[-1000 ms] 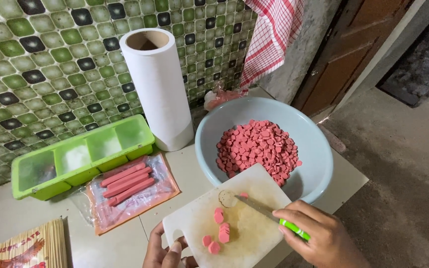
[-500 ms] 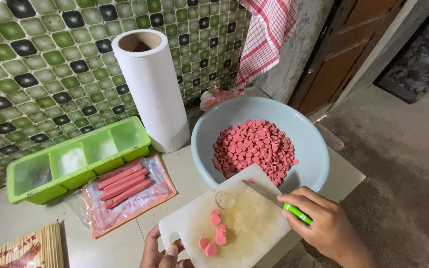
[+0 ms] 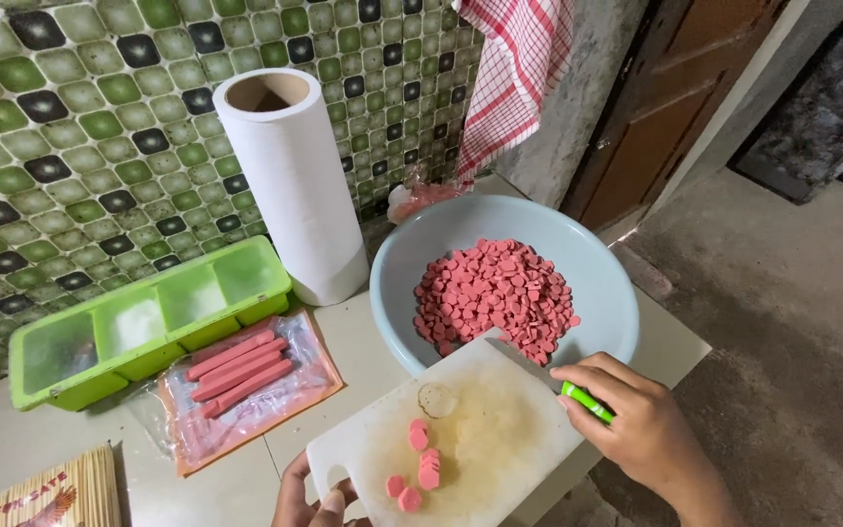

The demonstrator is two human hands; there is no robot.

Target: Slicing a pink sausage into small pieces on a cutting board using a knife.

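Right hand (image 3: 641, 429) clamped on green-handled knife (image 3: 587, 401), now drawn to white plastic cutting board's (image 3: 500, 420) edge; left hand (image 3: 309, 498) gripping board, tilted toward pale blue bowl (image 3: 597, 263); pink sausage slices (image 3: 420, 464) unswept.

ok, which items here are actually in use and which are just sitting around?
In use:
right hand gripping green-handled knife
left hand holding white cutting board
sausage slices on the board
blue bowl of sliced sausage
open pack of whole sausages

Lying about:
paper towel roll
green compartment tray
skewer pack
checked cloth

Head camera looks steeply down, close over the counter (image 3: 363, 342).
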